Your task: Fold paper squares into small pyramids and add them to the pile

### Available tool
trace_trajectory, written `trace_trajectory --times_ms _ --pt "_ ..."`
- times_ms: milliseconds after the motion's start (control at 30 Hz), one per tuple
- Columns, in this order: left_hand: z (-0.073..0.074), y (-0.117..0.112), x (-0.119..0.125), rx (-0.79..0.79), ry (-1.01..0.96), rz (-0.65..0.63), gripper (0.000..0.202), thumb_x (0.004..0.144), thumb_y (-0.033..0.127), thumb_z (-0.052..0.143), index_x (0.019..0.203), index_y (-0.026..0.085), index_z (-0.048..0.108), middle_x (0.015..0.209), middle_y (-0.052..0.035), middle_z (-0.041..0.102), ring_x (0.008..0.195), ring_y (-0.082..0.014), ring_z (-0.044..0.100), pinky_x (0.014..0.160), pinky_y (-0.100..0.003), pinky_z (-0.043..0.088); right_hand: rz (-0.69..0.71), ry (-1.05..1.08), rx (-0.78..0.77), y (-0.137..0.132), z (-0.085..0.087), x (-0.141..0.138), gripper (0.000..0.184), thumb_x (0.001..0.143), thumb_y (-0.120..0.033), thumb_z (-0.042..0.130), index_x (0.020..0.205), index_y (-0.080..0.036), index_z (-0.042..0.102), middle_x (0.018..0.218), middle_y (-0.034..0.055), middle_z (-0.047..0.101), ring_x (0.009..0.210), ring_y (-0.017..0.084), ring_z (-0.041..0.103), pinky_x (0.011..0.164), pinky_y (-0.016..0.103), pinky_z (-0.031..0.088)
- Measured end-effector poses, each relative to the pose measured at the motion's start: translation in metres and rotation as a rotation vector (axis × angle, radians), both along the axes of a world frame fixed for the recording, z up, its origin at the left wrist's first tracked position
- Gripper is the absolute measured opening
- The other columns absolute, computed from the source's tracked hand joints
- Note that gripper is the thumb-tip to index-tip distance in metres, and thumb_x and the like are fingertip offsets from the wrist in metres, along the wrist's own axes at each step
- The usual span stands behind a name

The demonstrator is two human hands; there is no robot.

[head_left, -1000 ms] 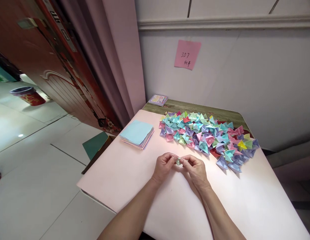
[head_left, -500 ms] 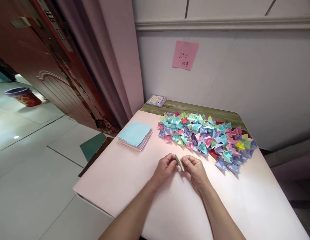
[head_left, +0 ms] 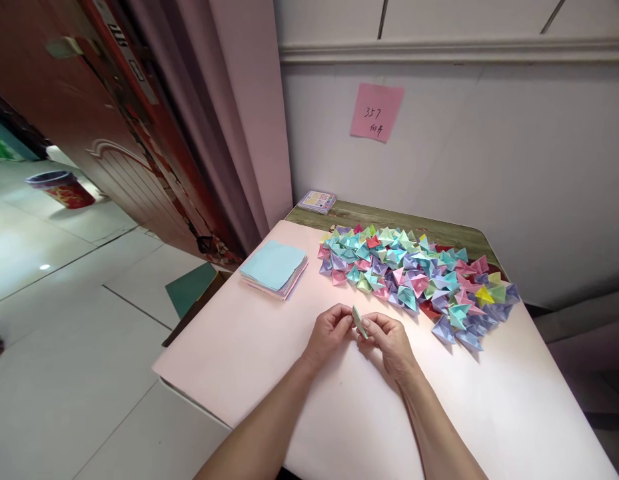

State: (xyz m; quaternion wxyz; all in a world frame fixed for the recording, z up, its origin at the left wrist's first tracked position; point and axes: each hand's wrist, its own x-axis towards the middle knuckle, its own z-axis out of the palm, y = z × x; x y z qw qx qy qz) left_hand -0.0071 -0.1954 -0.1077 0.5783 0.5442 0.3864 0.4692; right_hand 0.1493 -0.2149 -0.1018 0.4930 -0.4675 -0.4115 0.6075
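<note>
Two bare hands meet over the middle of the pink-topped table, where we hold a piece of folded green paper directly between our left hand and our right hand. Our fingers are drawn in to narrow pinches on either side: left thumb and forefinger close on the paper's left edge, while the right thumb lies against its near end, the other fingers curled behind.

Seen nearly edge-on, the slim piece slants, its upper end leaning toward the table's far edge and our left, its lower end toward the near edge and our right. Neither hand is clearly nearer, since both touch it, though the right covers more of the lower end. We cannot tell whether the paper brushes the tabletop.

Beyond our hands, a heap of folded paper pieces in many colors spreads along the far edge and round toward the right edge, its closest pieces near our right hand. A stack of paper squares, pale blue on top, sits by the left edge, well apart from our left hand. At the far-left corner, a small printed pack lies on the wood-patterned strip.

On the floor past the left edge stands a red bin with a dark rim; its contents are hidden from us. A pink note marked 357 hangs on the wall.
</note>
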Motion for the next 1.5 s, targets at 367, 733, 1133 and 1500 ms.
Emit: trace_trajectory --times_ms 367,733,1133,1500 --pt "-0.004 -0.005 0.006 -0.057 -0.082 0.07 0.018 0.081 0.03 0.062 0.088 0.015 0.068 0.073 -0.0027 0.067 0.063 -0.014 0.061 0.065 -0.028 0.051 0.09 0.045 -0.036 -0.003 0.002 0.006 0.035 0.072 -0.048 0.076 0.082 -0.014 0.074 0.074 0.0069 0.07 0.065 0.017 0.064 0.063 0.031 0.054" --pt "-0.005 -0.005 0.005 -0.064 -0.075 0.088 0.022 0.078 0.033 0.065 0.086 0.013 0.069 0.072 -0.0051 0.069 0.063 -0.0157 0.063 0.066 -0.029 0.051 0.118 0.045 -0.028 -0.005 0.008 0.007 0.038 0.07 -0.051 0.077 0.081 -0.015 0.073 0.076 0.0074 0.07 0.067 0.018 0.064 0.064 0.031 0.055" --pt "-0.006 -0.006 0.009 0.107 0.177 0.208 0.017 0.081 0.023 0.058 0.088 0.017 0.072 0.087 -0.0055 0.07 0.079 -0.0175 0.063 0.072 -0.028 0.051 -0.074 -0.313 0.225 0.002 -0.001 0.006 0.026 0.075 -0.039 0.065 0.087 -0.017 0.071 0.081 0.0063 0.072 0.07 0.02 0.065 0.062 0.028 0.053" --pt "0.005 -0.013 0.011 0.374 0.397 0.206 0.021 0.085 0.021 0.054 0.096 0.021 0.072 0.084 -0.0059 0.067 0.079 -0.0184 0.061 0.075 -0.031 0.047 -0.293 -0.648 0.357 -0.003 -0.004 -0.004 0.013 0.073 -0.028 0.06 0.082 -0.021 0.067 0.07 0.0006 0.07 0.061 0.017 0.063 0.065 0.027 0.049"
